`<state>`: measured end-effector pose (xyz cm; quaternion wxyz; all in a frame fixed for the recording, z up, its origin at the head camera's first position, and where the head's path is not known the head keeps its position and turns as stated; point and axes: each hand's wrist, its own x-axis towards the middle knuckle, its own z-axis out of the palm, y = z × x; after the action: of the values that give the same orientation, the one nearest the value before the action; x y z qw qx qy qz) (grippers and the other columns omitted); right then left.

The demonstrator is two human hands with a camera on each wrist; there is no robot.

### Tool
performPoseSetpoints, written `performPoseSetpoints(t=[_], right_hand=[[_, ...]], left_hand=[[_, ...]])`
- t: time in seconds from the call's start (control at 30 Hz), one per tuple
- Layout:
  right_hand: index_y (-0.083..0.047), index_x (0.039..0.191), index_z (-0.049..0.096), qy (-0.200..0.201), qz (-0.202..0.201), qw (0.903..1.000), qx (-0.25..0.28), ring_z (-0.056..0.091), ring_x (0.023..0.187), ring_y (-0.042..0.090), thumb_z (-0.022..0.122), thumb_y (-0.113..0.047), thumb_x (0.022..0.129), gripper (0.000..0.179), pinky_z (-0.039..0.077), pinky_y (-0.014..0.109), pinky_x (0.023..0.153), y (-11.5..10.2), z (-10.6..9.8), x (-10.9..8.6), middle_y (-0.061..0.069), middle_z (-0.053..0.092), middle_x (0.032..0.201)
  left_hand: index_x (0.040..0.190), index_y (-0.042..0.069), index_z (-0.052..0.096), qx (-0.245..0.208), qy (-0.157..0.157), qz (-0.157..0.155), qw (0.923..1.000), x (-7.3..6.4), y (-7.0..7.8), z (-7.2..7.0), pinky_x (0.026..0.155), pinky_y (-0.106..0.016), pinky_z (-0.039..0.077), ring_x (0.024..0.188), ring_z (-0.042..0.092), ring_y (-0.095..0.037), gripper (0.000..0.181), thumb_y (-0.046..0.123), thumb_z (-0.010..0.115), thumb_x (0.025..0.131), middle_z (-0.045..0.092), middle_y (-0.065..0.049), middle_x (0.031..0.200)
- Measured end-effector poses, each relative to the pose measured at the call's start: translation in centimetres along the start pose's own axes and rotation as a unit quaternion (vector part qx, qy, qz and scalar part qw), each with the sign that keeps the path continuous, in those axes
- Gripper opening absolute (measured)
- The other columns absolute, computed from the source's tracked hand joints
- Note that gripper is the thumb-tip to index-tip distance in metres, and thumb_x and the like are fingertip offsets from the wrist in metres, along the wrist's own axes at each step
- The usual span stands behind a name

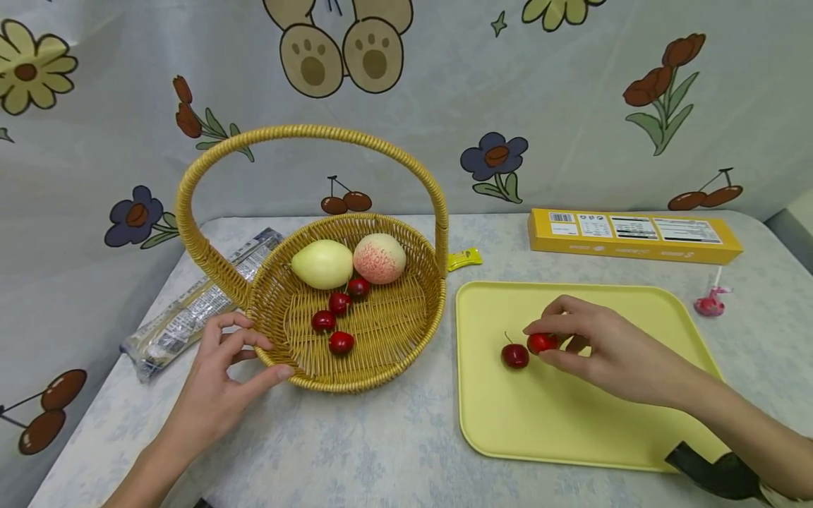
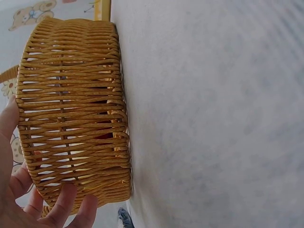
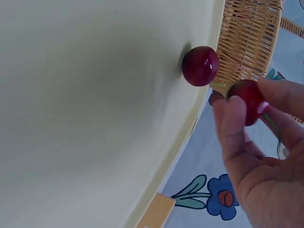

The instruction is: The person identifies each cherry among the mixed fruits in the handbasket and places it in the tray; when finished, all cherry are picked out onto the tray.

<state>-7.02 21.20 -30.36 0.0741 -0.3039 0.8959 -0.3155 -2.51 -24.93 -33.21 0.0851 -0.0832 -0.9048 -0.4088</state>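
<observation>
My right hand [image 1: 603, 349] pinches a red cherry [image 3: 249, 101] between thumb and fingers, over the yellow tray [image 1: 546, 430]. Beside it on the tray sits a second, darker cherry [image 1: 515, 356] with its stem up. To the left stands a round wicker basket [image 1: 381, 370] with a tall arched handle. Inside it are a pale yellow-green pear-shaped fruit [image 1: 322, 264], a pinkish peach [image 1: 380, 259] and several cherries [image 1: 341, 343]. My left hand [image 1: 219, 384] touches the basket's near left side, its spread fingers against the woven wall and its thumb at the rim.
Behind the tray lies a long yellow box [image 1: 635, 236]. A pink-wrapped lollipop [image 1: 709, 303] is at the tray's right, a small yellow packet [image 1: 465, 259] between basket and box. A long silver-wrapped package [image 1: 190, 317] lies left of the basket. A patterned cloth hangs behind.
</observation>
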Motion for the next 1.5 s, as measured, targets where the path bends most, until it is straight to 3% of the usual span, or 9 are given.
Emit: performPoseSetpoints(t=[0.27,0.47,0.8,1.03,1.33,1.5], right_hand=[[-0.014,0.115,0.072,-0.076,0.040,0.9963,-0.002,0.052,0.081,0.008,0.077,-0.016,0.088,0.028,0.047,0.022,0.063,1.5,0.2,0.1,-0.010,0.060,0.096],[-0.011,0.124,0.064,-0.111,0.066,0.9916,-0.001,0.054,0.082,0.009,0.077,-0.022,0.087,0.040,0.050,0.024,0.064,2.1,0.5,0.5,-0.010,0.060,0.093],[-0.018,0.109,0.071,-0.112,0.044,0.9928,-0.002,0.055,0.079,0.006,0.077,-0.032,0.088,0.026,0.050,0.024,0.065,2.7,0.3,0.9,-0.011,0.058,0.092],[-0.015,0.115,0.072,-0.122,0.035,0.9919,-0.010,0.053,0.076,0.004,0.074,-0.035,0.089,0.033,0.048,0.022,0.060,2.6,0.2,1.0,-0.008,0.055,0.094],[-0.011,0.120,0.068,-0.083,0.038,0.9955,-0.028,0.057,0.082,0.004,0.077,-0.029,0.088,0.038,0.053,0.024,0.066,2.5,-0.1,0.7,-0.002,0.059,0.110],[-0.011,0.120,0.068,-0.080,0.042,0.9956,-0.022,0.059,0.083,0.004,0.078,-0.027,0.088,0.037,0.054,0.024,0.067,2.5,-0.2,0.6,-0.003,0.061,0.113]], left_hand=[[0.095,0.003,0.064,-0.001,0.000,0.000,1.0000,0.0,-0.1,0.0,0.082,-0.012,0.050,0.109,0.041,-0.009,0.023,0.007,0.082,0.081,0.033,-0.003,0.126],[0.095,0.004,0.064,0.001,-0.001,-0.006,1.0000,0.0,-0.1,0.0,0.082,-0.012,0.050,0.106,0.044,-0.008,0.023,0.008,0.082,0.082,0.032,-0.003,0.126],[0.094,0.004,0.064,0.002,-0.002,-0.002,1.0000,0.0,-0.1,0.0,0.083,-0.011,0.049,0.111,0.039,-0.012,0.023,0.008,0.082,0.081,0.033,-0.004,0.126],[0.094,0.004,0.063,0.003,-0.003,-0.003,1.0000,0.1,-0.1,0.0,0.083,-0.010,0.049,0.114,0.036,-0.016,0.023,0.009,0.082,0.082,0.033,-0.005,0.126],[0.094,0.004,0.063,0.006,-0.002,-0.003,1.0000,0.0,0.0,0.0,0.083,-0.010,0.048,0.111,0.038,-0.012,0.023,0.009,0.082,0.081,0.033,-0.006,0.126],[0.094,0.004,0.063,0.010,-0.001,-0.004,0.9999,0.0,0.1,0.0,0.083,-0.010,0.048,0.111,0.038,-0.013,0.023,0.010,0.082,0.082,0.033,-0.006,0.126]])
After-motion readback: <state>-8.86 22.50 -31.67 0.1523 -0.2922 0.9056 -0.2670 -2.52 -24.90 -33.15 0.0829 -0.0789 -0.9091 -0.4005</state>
